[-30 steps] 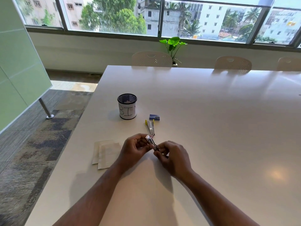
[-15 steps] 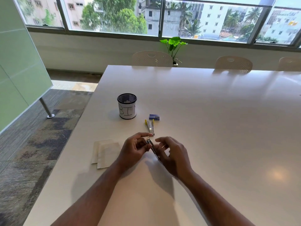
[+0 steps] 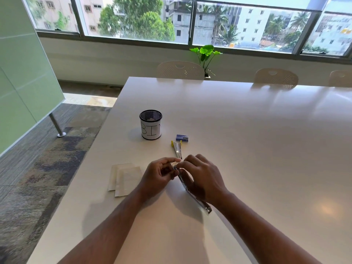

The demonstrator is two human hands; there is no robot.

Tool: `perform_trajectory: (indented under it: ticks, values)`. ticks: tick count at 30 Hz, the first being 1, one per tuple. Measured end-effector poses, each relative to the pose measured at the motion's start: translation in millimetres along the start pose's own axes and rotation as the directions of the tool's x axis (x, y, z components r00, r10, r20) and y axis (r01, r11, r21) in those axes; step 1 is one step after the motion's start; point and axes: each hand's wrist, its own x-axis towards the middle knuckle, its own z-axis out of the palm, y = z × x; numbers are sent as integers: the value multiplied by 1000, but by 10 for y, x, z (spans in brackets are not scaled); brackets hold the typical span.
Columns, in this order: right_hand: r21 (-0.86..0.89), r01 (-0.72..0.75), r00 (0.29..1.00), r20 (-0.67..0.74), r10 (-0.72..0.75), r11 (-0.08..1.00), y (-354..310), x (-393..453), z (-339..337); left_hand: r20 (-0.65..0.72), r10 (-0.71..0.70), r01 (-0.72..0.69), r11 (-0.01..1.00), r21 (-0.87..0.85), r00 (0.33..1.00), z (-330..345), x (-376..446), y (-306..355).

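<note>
A long metal stapler part (image 3: 192, 193) slants across the white table (image 3: 247, 149) between my hands. My left hand (image 3: 159, 177) pinches its far end, where a small metal piece shows. My right hand (image 3: 203, 178) curls over the middle of the part, its fingertips meeting the left hand's at that far end. The near end of the part sticks out below my right wrist. Just beyond my hands lies the stapler's other piece (image 3: 177, 148), metal with yellow ends. What my fingertips hold is too small to make out.
A black mesh cup labelled BIN (image 3: 150, 124) stands further back on the left. A small blue staple box (image 3: 182, 138) lies to its right. Two overlapping paper pieces (image 3: 124, 178) lie left of my left hand. Chairs (image 3: 180, 70) line the table's far edge.
My right hand has slid forward along the metal part to meet my left fingertips at its far end. The part's near end now shows below my right wrist.
</note>
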Motion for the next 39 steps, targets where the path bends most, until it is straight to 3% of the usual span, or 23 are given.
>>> perform_trajectory:
  ticks: [7,14,22,25,28,31,39]
  values:
    - [-7,162,976,151,-159,987,213,117,-105,0,-17,17,1000,-12,1000,3,8,-49]
    - [101,212,963,147,-225,972,321,129,-52,43,-9,9,1000,0,999,14,-4,-28]
    - [63,376,892,245,-380,924,375,193,-94,35,-19,20,1000,-20,999,7,-5,-11]
    - [195,227,956,140,-256,954,389,154,-108,38,-33,34,999,-28,999,13,-9,-24]
    - [314,-5,999,36,-7,949,367,133,-58,31,-28,27,1000,9,999,7,2,-26]
    - [452,-263,963,71,260,852,260,147,28,31,-26,26,1000,1,999,5,10,-25]
    - [539,-483,868,190,459,690,130,207,225,22,-22,23,998,-51,1000,28,7,5]
